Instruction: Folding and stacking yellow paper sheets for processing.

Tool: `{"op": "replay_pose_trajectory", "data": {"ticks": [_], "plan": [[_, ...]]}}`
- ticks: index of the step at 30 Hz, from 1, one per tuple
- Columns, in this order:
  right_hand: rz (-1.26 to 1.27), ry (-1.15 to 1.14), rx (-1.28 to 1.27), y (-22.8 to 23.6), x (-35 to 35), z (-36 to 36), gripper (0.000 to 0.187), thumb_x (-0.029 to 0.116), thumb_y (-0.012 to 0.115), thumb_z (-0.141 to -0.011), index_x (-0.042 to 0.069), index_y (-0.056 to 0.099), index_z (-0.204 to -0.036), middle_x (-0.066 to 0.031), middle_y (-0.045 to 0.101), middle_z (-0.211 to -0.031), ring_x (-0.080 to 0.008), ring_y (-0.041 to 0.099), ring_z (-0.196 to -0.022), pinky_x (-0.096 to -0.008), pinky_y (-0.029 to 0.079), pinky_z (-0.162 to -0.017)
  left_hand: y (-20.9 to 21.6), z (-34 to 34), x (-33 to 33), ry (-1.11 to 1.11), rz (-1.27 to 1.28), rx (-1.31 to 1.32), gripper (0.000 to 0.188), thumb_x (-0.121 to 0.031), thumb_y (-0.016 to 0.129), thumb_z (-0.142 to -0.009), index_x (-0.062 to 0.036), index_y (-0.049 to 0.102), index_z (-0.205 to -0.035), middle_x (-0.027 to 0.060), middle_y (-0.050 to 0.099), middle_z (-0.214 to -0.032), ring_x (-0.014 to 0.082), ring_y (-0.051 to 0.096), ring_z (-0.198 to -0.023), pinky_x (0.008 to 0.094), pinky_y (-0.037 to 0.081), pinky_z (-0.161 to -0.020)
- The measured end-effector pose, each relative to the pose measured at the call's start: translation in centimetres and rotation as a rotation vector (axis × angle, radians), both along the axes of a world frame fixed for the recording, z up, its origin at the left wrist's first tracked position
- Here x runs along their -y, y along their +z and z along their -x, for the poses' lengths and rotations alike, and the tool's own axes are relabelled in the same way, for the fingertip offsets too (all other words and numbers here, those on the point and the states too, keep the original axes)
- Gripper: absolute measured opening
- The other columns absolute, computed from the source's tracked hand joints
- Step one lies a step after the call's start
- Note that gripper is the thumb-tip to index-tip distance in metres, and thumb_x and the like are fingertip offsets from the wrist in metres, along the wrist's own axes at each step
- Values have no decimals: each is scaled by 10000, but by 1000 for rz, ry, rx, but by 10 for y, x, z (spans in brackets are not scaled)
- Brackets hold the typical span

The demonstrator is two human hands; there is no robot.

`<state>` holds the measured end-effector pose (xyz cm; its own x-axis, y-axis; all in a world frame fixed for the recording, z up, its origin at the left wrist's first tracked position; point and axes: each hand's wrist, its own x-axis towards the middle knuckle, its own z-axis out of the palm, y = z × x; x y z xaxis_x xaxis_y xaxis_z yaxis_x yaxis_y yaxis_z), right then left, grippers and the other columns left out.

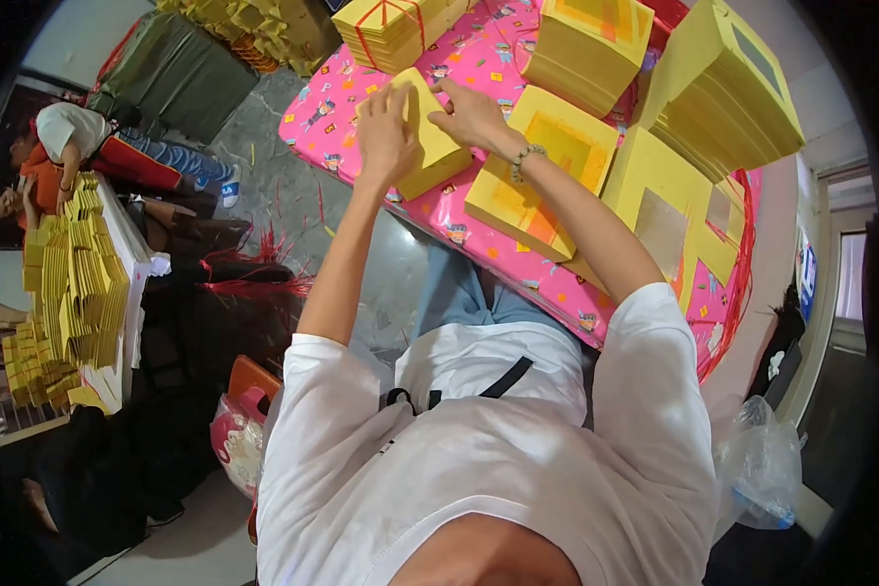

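A stack of yellow paper [428, 156] lies on the near left part of a pink patterned table cover. My left hand [387, 137] rests along the left side of its top, the fingers stretched forward over the paper. At the stack's right edge is my right hand [471, 117], palm down, with thumb and forefinger apart and reaching toward the paper. A beaded bracelet [525, 161] circles my right wrist. Under my right forearm sits another yellow paper stack [508, 210] with an orange printed patch on top, partly covered by the arm.
Taller yellow paper stacks [723, 98] stand at the right of the pink cover [313, 146]. A bundle tied with red string [386, 34] is at the far edge. Red strands [737, 283] hang at right. On the left, a person [73, 137] bends over a table of folded yellow paper [78, 273].
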<state>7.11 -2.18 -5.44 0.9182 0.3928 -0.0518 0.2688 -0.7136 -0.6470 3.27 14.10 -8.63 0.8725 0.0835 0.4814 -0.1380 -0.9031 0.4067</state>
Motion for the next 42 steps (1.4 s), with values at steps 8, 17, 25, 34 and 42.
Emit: {"op": "replay_pose_trajectory", "data": {"ticks": [8,17,25,34,42], "plan": [[-194,13,234,31,52,14,408,328,629,-844,47,586,-1137,-111,625,-998,-194,615,-890,-328,495,-779,-21,-5,-3,-222,-6,38,555,11,458,-742,-107,473,-1283,179,497,-1244,353,447,-1147,450,356,-979],[-411,-188,311,74,200,125,293,257,601,-858,50,631,-1064,-101,653,-953,-180,630,-862,-300,490,-787,3,-7,-20,-311,-61,58,542,46,459,-723,-39,469,-1258,210,503,-1220,375,449,-1136,455,351,-977],[-474,-584,355,51,284,211,236,180,598,-871,23,635,-1043,-52,657,-967,-123,606,-914,-287,486,-801,52,26,28,-341,-113,220,446,9,488,-804,-42,478,-1247,200,522,-1181,368,468,-1100,436,376,-935],[-658,-808,209,1,297,258,430,245,487,-952,-15,451,-1294,-141,565,-1203,-196,524,-1131,-320,382,-987,67,127,174,-974,198,-42,520,-220,713,-761,-72,529,-1224,146,515,-1220,335,435,-1184,421,363,-993],[-485,-765,127,-2,271,266,476,189,374,-983,-58,285,-1381,-174,297,-1447,-239,263,-1353,-323,197,-1101,37,122,221,-1165,67,-98,510,-310,719,-721,-132,580,-1179,107,515,-1218,326,431,-1172,420,341,-955]]}}
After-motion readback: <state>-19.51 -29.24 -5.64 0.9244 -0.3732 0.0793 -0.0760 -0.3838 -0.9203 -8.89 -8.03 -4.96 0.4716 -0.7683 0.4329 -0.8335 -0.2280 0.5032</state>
